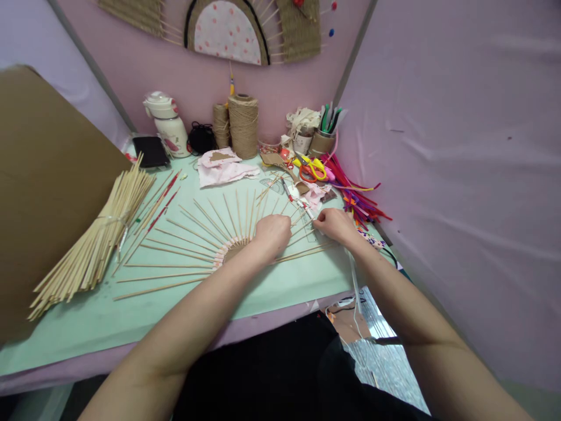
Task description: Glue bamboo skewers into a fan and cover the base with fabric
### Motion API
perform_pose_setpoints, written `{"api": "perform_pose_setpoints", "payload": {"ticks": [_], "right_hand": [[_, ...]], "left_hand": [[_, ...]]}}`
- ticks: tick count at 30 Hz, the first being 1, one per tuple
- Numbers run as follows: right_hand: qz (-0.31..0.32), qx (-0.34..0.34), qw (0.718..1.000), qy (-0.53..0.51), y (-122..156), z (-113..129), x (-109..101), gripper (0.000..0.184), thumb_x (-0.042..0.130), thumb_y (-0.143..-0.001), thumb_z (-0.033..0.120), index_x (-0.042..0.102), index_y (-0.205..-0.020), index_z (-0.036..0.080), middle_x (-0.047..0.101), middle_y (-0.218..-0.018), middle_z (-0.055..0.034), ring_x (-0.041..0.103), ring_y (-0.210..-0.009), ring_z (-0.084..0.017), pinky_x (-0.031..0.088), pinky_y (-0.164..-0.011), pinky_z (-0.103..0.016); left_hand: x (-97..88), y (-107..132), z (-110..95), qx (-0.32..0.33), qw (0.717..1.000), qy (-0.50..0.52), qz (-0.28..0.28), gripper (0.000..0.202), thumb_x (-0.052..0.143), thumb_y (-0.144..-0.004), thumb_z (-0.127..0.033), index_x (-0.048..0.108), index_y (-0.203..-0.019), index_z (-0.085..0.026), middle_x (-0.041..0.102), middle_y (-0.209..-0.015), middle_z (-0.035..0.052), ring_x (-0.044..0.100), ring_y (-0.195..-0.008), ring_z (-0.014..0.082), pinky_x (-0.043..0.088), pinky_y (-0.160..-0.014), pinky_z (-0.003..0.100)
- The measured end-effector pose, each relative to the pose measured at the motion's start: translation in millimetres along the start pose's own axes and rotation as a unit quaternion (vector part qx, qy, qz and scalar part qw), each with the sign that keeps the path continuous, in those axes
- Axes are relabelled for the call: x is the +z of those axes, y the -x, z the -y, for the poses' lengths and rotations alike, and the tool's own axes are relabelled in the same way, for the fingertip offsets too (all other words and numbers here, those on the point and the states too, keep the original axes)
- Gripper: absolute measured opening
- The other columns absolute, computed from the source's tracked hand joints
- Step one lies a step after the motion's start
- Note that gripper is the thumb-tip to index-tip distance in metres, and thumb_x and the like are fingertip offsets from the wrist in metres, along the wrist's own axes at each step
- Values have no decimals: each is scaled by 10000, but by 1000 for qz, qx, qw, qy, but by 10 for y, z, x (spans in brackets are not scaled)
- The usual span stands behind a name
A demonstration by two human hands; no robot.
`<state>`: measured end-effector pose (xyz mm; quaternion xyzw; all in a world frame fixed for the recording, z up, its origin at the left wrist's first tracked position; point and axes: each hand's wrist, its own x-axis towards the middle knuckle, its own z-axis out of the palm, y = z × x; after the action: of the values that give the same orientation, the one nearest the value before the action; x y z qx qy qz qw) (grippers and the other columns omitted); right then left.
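Pinkish-lilac walls (447, 146) flank a pale green table (302, 278).

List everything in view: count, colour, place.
Fan: 1, pale and brown, centre
Stick bundle: 1, pale, left
Loose sticks: several, pale, some red, right of bundle
Card sheet: 1, brown, far left
Bottle: 1, white, back left
Cord: 1 coil, black, right of bottle
Spools: 2, brown, back centre
Cloth: at least 2, pink-white, behind fan
Protractor: 1, clear, behind fan
Scraps: uncountable, mixed, right of protractor
Scissors: at least 1, yellow and orange, back right
Tool cup: 1, brown, back right
Pipe cleaners: many, red and purple, right
Wall hanging: 1, mostly brown, top
Table: 1, green cover, below
Left hand: 1, bare, over fan's right
Right hand: 1, bare, further right
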<state>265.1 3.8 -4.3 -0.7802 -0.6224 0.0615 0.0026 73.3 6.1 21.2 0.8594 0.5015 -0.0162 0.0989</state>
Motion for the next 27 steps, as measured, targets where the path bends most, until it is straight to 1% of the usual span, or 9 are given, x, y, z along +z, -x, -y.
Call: {"api": "perform_pose_setpoints", "payload": {"ticks": [6,12,15,19,23,27], "right_hand": [[-15,-25,1000,-3,18,10,-12,202,573,-801,348,726,-776,219,748,-902,-77,626,-959,-267,371,-785,-341],[-25,-38,999,-4,15,59,1,216,577,-807,365,734,-784,218,747,-940,-80,608,-971,-264,363,-786,-343],[-30,-35,999,-6,15,80,10,209,575,-804,348,739,-799,218,747,-945,-77,605,-973,-262,362,-795,-343],[-30,-32,999,-13,25,95,20,197,569,-797,331,732,-791,220,746,-928,-71,606,-968,-261,359,-805,-350],[-33,-36,999,-15,43,101,20,221,561,-804,361,727,-783,216,741,-922,-74,609,-963,-262,356,-799,-349],[-25,-32,999,-18,65,68,-27,256,535,-829,381,729,-800,215,739,-898,-79,617,-955,-266,358,-790,-342]], "left_hand": [[2,-4,0,-1,1000,2,3,315,438,-892,-171,714,-1034,-111,722,-1007,194,695,-998,275,529,-791,329],[23,-9,12,-2,1000,0,-2,328,431,-893,-174,712,-1048,-106,720,-1009,197,692,-1001,282,528,-782,332],[34,-14,20,-1,1000,-1,-3,322,434,-894,-181,712,-1043,-113,721,-1011,189,691,-999,272,525,-788,324],[31,-18,22,1,1000,1,-4,323,433,-891,-181,712,-1039,-112,722,-1008,192,692,-993,284,528,-778,339],[25,-13,24,-1,1000,1,-4,318,444,-888,-188,712,-1043,-116,725,-1004,183,692,-993,276,525,-775,327],[24,0,24,-4,1000,2,-5,316,452,-896,-224,714,-1037,-118,726,-1006,176,688,-996,269,519,-771,312]]}}
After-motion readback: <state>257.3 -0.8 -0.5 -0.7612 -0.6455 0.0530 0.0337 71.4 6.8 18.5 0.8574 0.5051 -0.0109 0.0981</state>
